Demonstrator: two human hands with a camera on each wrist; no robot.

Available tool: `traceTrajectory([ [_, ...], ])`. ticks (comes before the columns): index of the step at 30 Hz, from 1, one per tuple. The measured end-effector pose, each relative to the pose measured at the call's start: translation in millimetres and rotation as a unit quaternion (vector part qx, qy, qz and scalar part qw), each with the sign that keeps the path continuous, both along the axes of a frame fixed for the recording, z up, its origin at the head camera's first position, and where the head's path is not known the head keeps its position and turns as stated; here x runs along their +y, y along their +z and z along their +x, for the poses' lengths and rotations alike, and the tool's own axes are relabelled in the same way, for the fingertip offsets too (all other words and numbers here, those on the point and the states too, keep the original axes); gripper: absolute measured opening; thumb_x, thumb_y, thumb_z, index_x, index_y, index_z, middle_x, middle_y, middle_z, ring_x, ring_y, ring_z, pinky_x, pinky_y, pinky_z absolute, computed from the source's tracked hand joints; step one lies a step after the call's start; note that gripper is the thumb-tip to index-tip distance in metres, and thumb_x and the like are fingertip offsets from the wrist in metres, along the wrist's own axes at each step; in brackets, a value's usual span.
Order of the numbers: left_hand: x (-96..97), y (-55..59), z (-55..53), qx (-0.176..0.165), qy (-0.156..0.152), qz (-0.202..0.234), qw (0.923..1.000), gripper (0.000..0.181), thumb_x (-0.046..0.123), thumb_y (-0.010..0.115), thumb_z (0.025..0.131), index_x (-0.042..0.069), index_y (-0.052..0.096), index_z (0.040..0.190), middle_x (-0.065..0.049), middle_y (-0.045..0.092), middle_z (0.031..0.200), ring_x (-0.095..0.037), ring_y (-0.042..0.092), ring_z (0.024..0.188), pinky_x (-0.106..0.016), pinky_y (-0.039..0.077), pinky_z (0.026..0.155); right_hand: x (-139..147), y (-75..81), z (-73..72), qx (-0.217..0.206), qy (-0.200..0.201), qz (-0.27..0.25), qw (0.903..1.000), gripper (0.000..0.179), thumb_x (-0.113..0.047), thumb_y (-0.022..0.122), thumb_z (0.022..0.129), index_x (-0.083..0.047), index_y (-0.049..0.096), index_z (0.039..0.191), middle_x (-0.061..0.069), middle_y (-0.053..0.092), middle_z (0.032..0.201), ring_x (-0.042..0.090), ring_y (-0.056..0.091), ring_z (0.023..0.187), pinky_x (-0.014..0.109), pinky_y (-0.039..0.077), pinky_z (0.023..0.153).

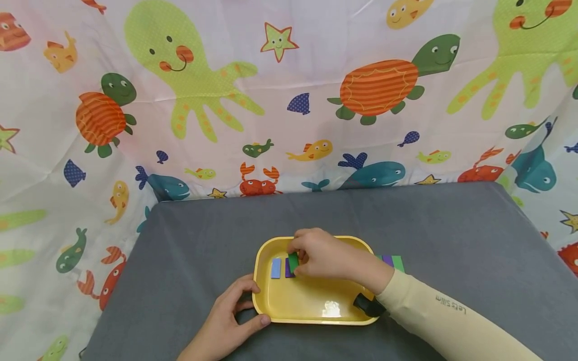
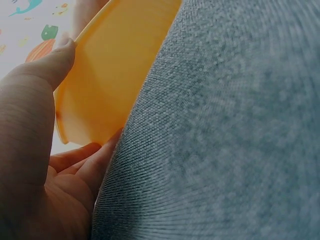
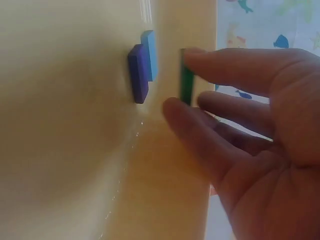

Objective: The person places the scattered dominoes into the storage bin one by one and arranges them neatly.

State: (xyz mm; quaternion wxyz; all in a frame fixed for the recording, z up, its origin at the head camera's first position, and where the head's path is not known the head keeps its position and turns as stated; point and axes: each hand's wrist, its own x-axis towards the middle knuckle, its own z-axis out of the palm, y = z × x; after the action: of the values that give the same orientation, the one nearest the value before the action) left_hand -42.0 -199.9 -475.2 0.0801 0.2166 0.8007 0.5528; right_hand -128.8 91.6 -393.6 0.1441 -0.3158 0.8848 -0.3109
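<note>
Green block sits pinched between the right hand's thumb and fingers, over the tray. I see purple and blue blocks on the tray's floor. Left hand grips the tray's left end, thumb and fingers spread. More blocks lie beyond its right end.

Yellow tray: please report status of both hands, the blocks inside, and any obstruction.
Right hand pinching green block over yellow tray. Left hand holding tray's near-left corner. Blue block, purple block lying inside. No obstruction seen.
</note>
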Motion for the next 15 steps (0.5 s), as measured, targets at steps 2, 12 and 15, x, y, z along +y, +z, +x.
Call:
traceTrajectory([
  [2, 0.4, 0.6, 0.1, -0.007, 0.004, -0.003, 1.0, 0.045, 0.024, 0.09, 0.095, 0.025, 0.059, 0.127, -0.002, 0.057, 0.149, -0.021, 0.061, 0.132, -0.033, 0.062, 0.096, -0.2, -1.1, 0.5, 0.006, 0.004, 0.018, 0.9998, 0.027, -0.013, 0.091, 0.09, -0.009, 0.08, 0.115, 0.004, 0.065, 0.097, 0.017, 0.059, 0.087, 0.03, 0.054, 0.075],
  [12, 1.3, 2.4, 1.0, -0.014, 0.014, -0.015, 0.9997, 0.047, 0.028, 0.092, 0.093, 0.026, 0.059, 0.126, 0.0, 0.058, 0.148, -0.021, 0.061, 0.131, -0.033, 0.062, 0.097, -7.4, -5.4, 1.9, -0.005, -0.006, 0.064, 0.9979, 0.022, -0.014, 0.092, 0.09, -0.007, 0.082, 0.108, -0.004, 0.066, 0.083, 0.015, 0.06, 0.078, 0.026, 0.055, 0.07],
  [15, 1.3, 2.8, 1.2, -0.009, 0.013, -0.015, 0.9998, 0.046, 0.028, 0.091, 0.093, 0.026, 0.059, 0.127, -0.001, 0.058, 0.148, -0.02, 0.061, 0.131, -0.032, 0.062, 0.097, -8.8, -5.5, 3.1, -0.002, -0.011, 0.065, 0.9978, 0.019, -0.012, 0.092, 0.09, -0.006, 0.081, 0.104, -0.005, 0.064, 0.077, 0.014, 0.059, 0.072, 0.025, 0.054, 0.065],
])
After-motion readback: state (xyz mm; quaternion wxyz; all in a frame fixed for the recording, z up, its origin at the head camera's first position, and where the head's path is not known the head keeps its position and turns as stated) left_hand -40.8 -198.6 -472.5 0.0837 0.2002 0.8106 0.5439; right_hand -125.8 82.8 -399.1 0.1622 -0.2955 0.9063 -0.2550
